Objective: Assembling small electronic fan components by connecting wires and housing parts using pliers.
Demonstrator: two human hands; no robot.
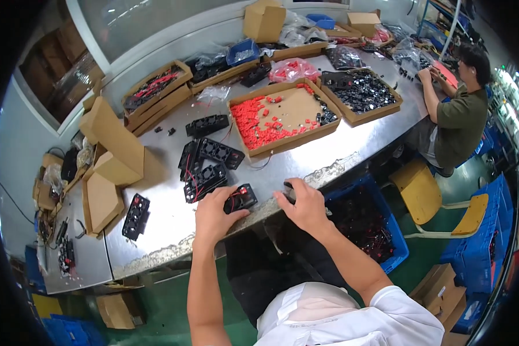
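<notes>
My left hand (214,214) is closed around a black fan unit (243,198) with red parts in it, at the table's front edge. To its right, my right hand (307,209) grips a small dark object (289,192); its kind is mostly hidden by the fingers. Just beyond my left hand lie several more black fan units (206,176) in a loose pile, with thin red wires. One more fan unit (135,216) lies apart on the left of the metal table (167,222).
A cardboard tray (288,141) holds small red parts; another tray (360,118) holds black ones. Open cardboard boxes (118,144) stand at the left. Below right are a blue crate (401,245) and a yellow chair (415,184). A co-worker (464,115) sits at the far right.
</notes>
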